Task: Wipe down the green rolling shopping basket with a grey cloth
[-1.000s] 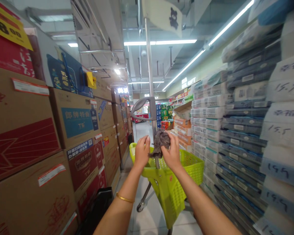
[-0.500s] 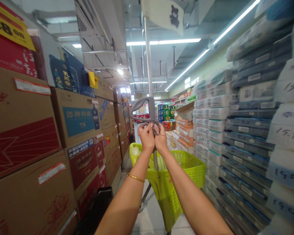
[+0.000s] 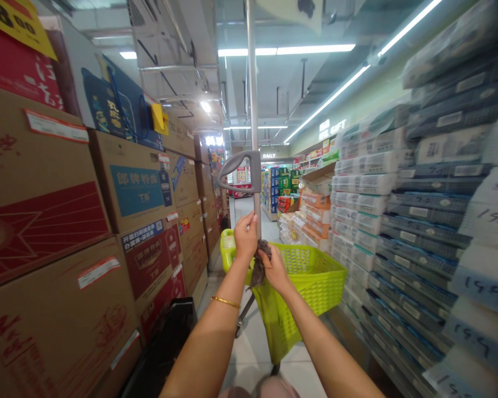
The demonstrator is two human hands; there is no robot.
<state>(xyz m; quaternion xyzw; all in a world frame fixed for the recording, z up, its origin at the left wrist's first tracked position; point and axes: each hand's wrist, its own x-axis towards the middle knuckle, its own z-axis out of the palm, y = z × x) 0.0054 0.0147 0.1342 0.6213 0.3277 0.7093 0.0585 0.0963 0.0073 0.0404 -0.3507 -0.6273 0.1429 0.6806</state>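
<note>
A metal pole [image 3: 253,99] rises from a lime-green child's shopping cart [image 3: 315,284]. Just under the pole's grey loop handle [image 3: 255,171], my left hand [image 3: 246,237] is closed on the pole. Lower and to the right, my right hand [image 3: 277,268] grips a crumpled grey-brown cloth [image 3: 258,271], which lies against the pole and hangs down over the cart's near end. The fingertips inside the cloth are partly hidden.
Stacked cardboard boxes [image 3: 136,190] line the left side, with a black object [image 3: 166,342] low beside them. On the right stand tall piles of wrapped tissue packs [image 3: 423,232]. A tiled floor [image 3: 249,359] runs down the aisle.
Both hands have come down from just below the loop handle. The right hand has dropped further, and the cloth now hangs lower along the pole. My view has tipped slightly downward.
</note>
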